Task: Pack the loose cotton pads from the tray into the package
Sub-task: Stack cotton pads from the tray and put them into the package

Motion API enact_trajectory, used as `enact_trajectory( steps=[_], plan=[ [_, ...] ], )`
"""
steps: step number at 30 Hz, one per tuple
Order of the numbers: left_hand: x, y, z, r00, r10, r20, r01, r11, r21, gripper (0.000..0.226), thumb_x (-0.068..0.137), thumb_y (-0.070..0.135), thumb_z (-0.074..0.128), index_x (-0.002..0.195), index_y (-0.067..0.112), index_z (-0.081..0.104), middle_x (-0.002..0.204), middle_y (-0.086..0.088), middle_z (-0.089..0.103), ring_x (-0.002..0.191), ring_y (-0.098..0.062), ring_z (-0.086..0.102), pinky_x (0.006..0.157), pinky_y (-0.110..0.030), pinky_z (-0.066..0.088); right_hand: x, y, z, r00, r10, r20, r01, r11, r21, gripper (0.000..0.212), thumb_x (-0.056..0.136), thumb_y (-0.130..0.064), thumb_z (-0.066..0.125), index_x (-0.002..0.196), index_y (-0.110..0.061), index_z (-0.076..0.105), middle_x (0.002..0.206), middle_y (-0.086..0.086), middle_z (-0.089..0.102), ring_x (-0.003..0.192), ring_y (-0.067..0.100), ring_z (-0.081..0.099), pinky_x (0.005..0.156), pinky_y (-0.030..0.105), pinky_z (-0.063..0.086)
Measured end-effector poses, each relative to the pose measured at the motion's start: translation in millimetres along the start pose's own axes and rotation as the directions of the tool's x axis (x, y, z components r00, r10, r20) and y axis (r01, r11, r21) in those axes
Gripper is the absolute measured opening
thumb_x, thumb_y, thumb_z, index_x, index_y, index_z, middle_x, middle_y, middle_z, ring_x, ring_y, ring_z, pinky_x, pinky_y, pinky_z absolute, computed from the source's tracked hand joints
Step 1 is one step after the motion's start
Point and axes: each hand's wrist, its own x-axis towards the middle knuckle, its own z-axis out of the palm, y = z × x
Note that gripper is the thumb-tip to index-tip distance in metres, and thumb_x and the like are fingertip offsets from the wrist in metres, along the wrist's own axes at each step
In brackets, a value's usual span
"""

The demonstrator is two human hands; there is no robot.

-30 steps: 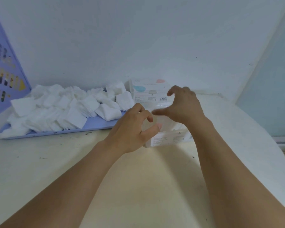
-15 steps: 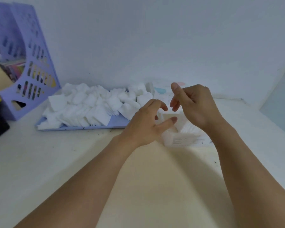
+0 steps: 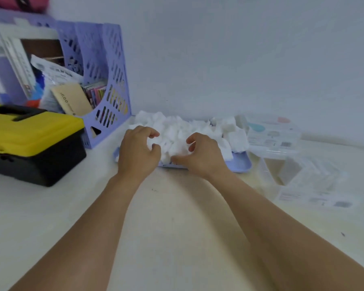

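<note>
A heap of white cotton pads (image 3: 177, 131) fills the lavender tray (image 3: 241, 164) against the back wall. Both my hands are over the tray's near side. My left hand (image 3: 138, 153) has its fingers and thumb curled round some pads at the left of the heap. My right hand (image 3: 203, 156) lies on the pads beside it, thumb stretched left, fingers loosely bent and spread wide. The clear plastic package (image 3: 298, 175) stands open to the right of the tray, away from both hands, its printed flap (image 3: 271, 133) raised behind.
A yellow and black toolbox (image 3: 32, 141) sits at the left. Behind it stands a lavender file rack (image 3: 111, 91) stuffed with papers and small boxes. The pale table (image 3: 172, 227) stretches toward me under my forearms.
Both hands left the package and moved left onto the pad heap in the tray. My view swung left, bringing the toolbox and file rack into sight.
</note>
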Motion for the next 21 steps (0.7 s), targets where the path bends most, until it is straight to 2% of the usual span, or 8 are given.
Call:
enact_trajectory(
  steps=[2,4,7,9,12,14,18,21],
  plan=[
    [1.3,1.3,0.9,0.997,0.037,0.073,-0.037,0.999,0.003,0.032,0.077,0.012,0.066,0.108,0.017,0.071,0.109,0.002,0.066,0.103,-0.024,0.054,0.088,-0.041,0.05,3.7,1.1,11.8,0.999,-0.005,-0.035,0.003,0.999,-0.048,0.074,0.069,-0.048,0.084,0.127,-0.013,0.054,0.11,-0.001,0.064,0.102,0.02,0.063,0.076,0.029,0.046],
    [0.9,6.0,1.1,0.99,0.052,0.128,-0.053,0.999,0.009,0.033,0.076,0.023,0.06,0.106,0.018,0.072,0.11,0.002,0.067,0.105,-0.026,0.054,0.091,-0.042,0.048,3.9,0.2,17.6,0.997,-0.027,-0.067,0.02,0.995,-0.093,0.076,0.07,-0.055,0.081,0.127,-0.013,0.052,0.107,0.0,0.066,0.099,0.021,0.062,0.076,0.031,0.047],
    [0.1,9.5,0.1,0.988,0.058,0.146,-0.06,0.998,0.015,0.034,0.078,0.032,0.053,0.1,0.018,0.075,0.109,0.002,0.067,0.105,-0.026,0.054,0.091,-0.044,0.047,3.9,-5.9,22.4,0.995,-0.046,-0.086,0.034,0.989,-0.142,0.065,0.075,-0.055,0.075,0.119,-0.013,0.051,0.094,0.0,0.065,0.09,0.023,0.06,0.078,0.04,0.053],
    [0.0,8.9,0.0,0.988,0.054,0.146,-0.059,0.998,0.031,0.029,0.08,0.037,0.061,0.1,0.02,0.075,0.109,0.004,0.067,0.105,-0.024,0.054,0.091,-0.042,0.046,5.5,-7.3,23.2,0.993,-0.067,-0.097,0.052,0.987,-0.15,0.054,0.078,-0.045,0.074,0.115,-0.013,0.05,0.089,0.002,0.065,0.086,0.026,0.062,0.074,0.042,0.054],
    [-1.2,5.8,1.7,0.989,0.06,0.136,-0.068,0.996,0.052,0.027,0.08,0.037,0.076,0.103,0.022,0.073,0.107,0.006,0.068,0.104,-0.021,0.055,0.091,-0.039,0.045,4.4,-3.9,23.1,0.994,-0.062,-0.091,0.053,0.993,-0.102,0.055,0.078,-0.04,0.074,0.121,-0.014,0.05,0.092,0.001,0.066,0.088,0.024,0.063,0.075,0.04,0.054],
    [0.0,4.2,1.8,0.99,0.064,0.122,-0.072,0.996,0.057,0.027,0.08,0.036,0.076,0.103,0.022,0.073,0.105,0.007,0.068,0.103,-0.021,0.056,0.089,-0.039,0.047,1.9,-0.7,25.3,0.993,-0.064,-0.098,0.057,0.996,-0.075,0.058,0.077,-0.043,0.074,0.123,-0.015,0.05,0.094,-0.001,0.066,0.089,0.022,0.061,0.075,0.038,0.053],
    [1.2,3.8,1.6,0.988,0.088,0.124,-0.095,0.994,0.049,0.024,0.081,0.034,0.076,0.101,0.021,0.073,0.1,0.005,0.069,0.1,-0.023,0.058,0.084,-0.042,0.05,-0.7,-0.3,28.9,0.987,-0.07,-0.144,0.061,0.996,-0.068,0.038,0.084,-0.03,0.066,0.114,-0.012,0.052,0.087,0.001,0.062,0.082,0.024,0.061,0.069,0.036,0.05],
    [1.0,4.1,0.9,0.986,0.09,0.139,-0.099,0.993,0.058,0.024,0.08,0.033,0.074,0.101,0.02,0.074,0.1,0.003,0.069,0.1,-0.024,0.059,0.084,-0.044,0.05,0.4,0.7,30.2,0.986,-0.067,-0.15,0.06,0.997,-0.055,0.041,0.084,-0.032,0.067,0.116,-0.012,0.05,0.09,0.002,0.063,0.082,0.023,0.061,0.071,0.038,0.052]
  ],
)
